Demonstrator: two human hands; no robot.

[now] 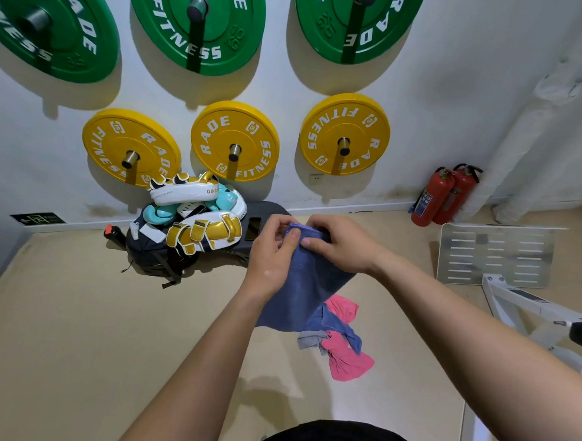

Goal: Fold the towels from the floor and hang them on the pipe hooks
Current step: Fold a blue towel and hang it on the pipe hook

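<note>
A blue towel [306, 286] hangs in the air in front of me, gathered at its top edge. My left hand [272, 251] pinches that top edge from the left. My right hand [340, 244] grips the same edge from the right, the two hands almost touching. Below them on the tan floor lies a small heap of towels: a pink towel [347, 363], a second blue towel [341, 328] and a grey one [310, 340]. No pipe hooks show in this view.
Yellow weight plates [234, 141] and green weight plates [201, 27] hang on the white wall. A pile of boxing pads and gloves [196, 221] sits by the wall, with a phone [253, 228] beside it. Two red fire extinguishers [442, 195] stand right; a white metal frame [498, 254] lies near.
</note>
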